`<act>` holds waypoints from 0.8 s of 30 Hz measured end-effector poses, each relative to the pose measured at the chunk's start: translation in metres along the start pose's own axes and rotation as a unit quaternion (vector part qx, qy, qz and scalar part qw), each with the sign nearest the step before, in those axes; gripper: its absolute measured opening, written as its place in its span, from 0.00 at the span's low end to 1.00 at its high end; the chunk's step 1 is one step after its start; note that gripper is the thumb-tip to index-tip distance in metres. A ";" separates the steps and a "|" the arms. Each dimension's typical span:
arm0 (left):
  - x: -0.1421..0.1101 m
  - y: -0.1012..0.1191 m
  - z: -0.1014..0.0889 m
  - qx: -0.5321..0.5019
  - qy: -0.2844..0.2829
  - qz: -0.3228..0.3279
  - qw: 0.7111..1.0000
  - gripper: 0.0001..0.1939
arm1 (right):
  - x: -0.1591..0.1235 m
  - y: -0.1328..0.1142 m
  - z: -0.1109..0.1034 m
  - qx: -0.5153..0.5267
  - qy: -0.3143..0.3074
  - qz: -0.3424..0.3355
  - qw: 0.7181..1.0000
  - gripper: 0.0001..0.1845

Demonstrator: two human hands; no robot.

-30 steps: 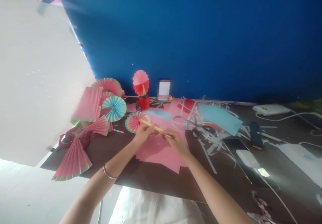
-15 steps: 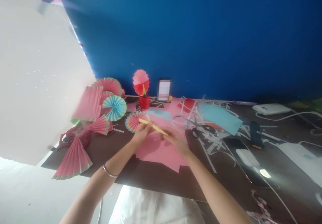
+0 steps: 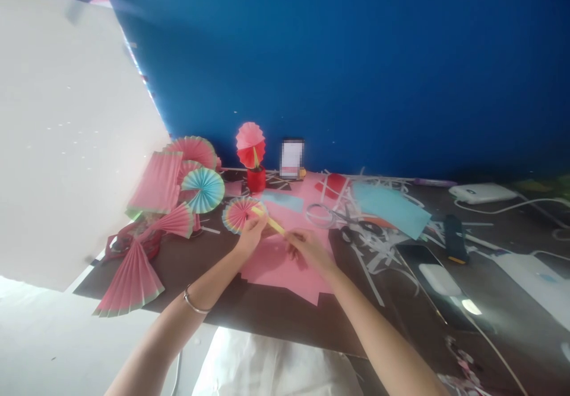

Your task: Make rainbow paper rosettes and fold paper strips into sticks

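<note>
Several pleated fans point(image 3: 203, 190) look basically done on the bench point(image 3: 285, 319), while the left hand point(image 3: 253, 233) and right hand point(image 3: 307, 246) pinch a yellow strip point(image 3: 275, 225), seemingly still unattached.

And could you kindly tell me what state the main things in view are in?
Left hand, gripping the yellow strip
Right hand, pinching the strip's nearer end
Yellow strip, held slantwise between the hands
Pink fan, spread open
Blue rosette, opened round
Paper flower, upright in its red pot
Phone, lying flat
Scissors, open or shut unclear
</note>
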State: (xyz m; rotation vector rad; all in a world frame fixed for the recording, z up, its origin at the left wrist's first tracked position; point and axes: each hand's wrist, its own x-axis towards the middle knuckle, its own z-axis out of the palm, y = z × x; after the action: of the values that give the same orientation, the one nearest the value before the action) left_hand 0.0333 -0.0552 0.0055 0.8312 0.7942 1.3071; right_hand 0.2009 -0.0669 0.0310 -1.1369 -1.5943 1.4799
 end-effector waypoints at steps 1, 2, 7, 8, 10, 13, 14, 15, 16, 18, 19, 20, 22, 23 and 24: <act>0.000 0.000 0.000 -0.004 0.004 -0.005 1.000 0.21 | 0.000 -0.001 0.000 0.006 -0.002 0.001 1.000 0.21; 0.000 0.001 -0.001 -0.006 0.009 -0.007 1.000 0.22 | 0.000 -0.001 0.000 0.012 -0.003 0.003 1.000 0.21; 0.000 0.000 -0.001 -0.004 0.009 -0.006 1.000 0.22 | 0.000 -0.001 -0.001 0.012 -0.009 0.003 1.000 0.21; 0.000 -0.001 -0.001 -0.003 0.009 -0.005 1.000 0.22 | 0.000 -0.001 -0.001 0.004 -0.009 0.002 1.000 0.21; -0.001 -0.001 0.000 -0.002 0.015 -0.003 1.000 0.22 | -0.001 -0.001 -0.001 -0.010 -0.005 0.000 1.000 0.21; -0.002 0.000 0.002 -0.011 0.021 -0.001 1.000 0.21 | 0.000 0.002 0.000 -0.019 0.004 -0.005 1.000 0.21; -0.003 0.001 0.002 -0.015 0.019 -0.002 1.000 0.21 | 0.000 0.003 0.000 -0.022 0.008 -0.007 1.000 0.20; -0.003 0.002 0.003 -0.019 0.016 -0.005 1.000 0.21 | 0.000 0.004 0.001 -0.027 0.013 -0.008 1.000 0.20; -0.003 0.002 0.004 -0.021 0.012 -0.008 1.000 0.21 | 0.000 0.004 0.001 -0.031 0.019 -0.008 0.999 0.20; -0.004 0.003 0.006 -0.009 0.007 -0.007 1.000 0.20 | 0.000 0.005 0.002 -0.038 0.027 -0.007 0.999 0.21; -0.004 0.004 0.006 0.003 0.007 -0.002 1.000 0.20 | -0.001 0.005 0.003 -0.041 0.028 -0.007 0.999 0.21; -0.004 0.004 0.006 0.018 0.008 0.005 1.000 0.19 | -0.001 0.004 0.003 -0.044 0.027 -0.008 0.999 0.21; -0.004 0.004 0.006 0.040 0.017 0.023 0.999 0.17 | -0.003 0.001 0.004 -0.046 0.019 -0.012 0.999 0.21; -0.003 0.004 0.006 0.044 0.023 0.028 0.998 0.17 | -0.003 0.000 0.004 -0.045 0.016 -0.014 0.999 0.21; -0.003 0.005 0.005 0.042 0.027 0.030 0.998 0.17 | -0.003 -0.002 0.004 -0.041 0.015 -0.016 0.999 0.21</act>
State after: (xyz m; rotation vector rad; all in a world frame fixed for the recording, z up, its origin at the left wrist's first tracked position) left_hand 0.0350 -0.0582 0.0120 0.8952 0.8777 1.3621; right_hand 0.1982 -0.0717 0.0323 -1.1677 -1.6591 1.3824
